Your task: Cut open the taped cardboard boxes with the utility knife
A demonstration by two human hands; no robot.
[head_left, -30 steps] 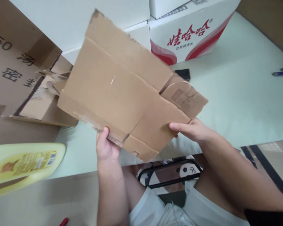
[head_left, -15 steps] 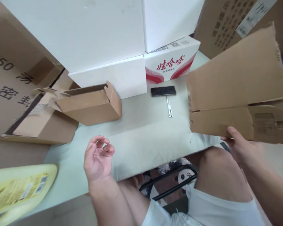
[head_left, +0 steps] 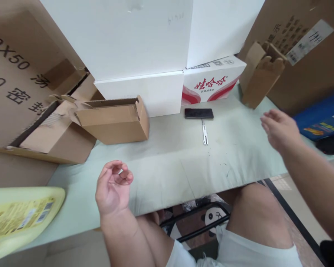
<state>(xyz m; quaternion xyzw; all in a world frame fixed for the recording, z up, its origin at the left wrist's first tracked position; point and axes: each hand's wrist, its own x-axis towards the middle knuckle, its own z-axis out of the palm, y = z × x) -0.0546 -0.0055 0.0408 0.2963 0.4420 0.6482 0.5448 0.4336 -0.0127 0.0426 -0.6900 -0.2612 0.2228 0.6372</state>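
Above pale-green tablecloth (head_left: 167, 159), I record left hand (head_left: 113, 189) and right hand (head_left: 280, 129) half-spread, the latter near a notched cardboard carton (head_left: 263, 81).

Phone (head_left: 199, 113) on table (head_left: 167, 163), tool (head_left: 205, 133) before it, carton (head_left: 114, 128) left, box (head_left: 263, 81) right

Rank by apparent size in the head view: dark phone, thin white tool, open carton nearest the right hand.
1. Open carton nearest the right hand
2. Dark phone
3. Thin white tool
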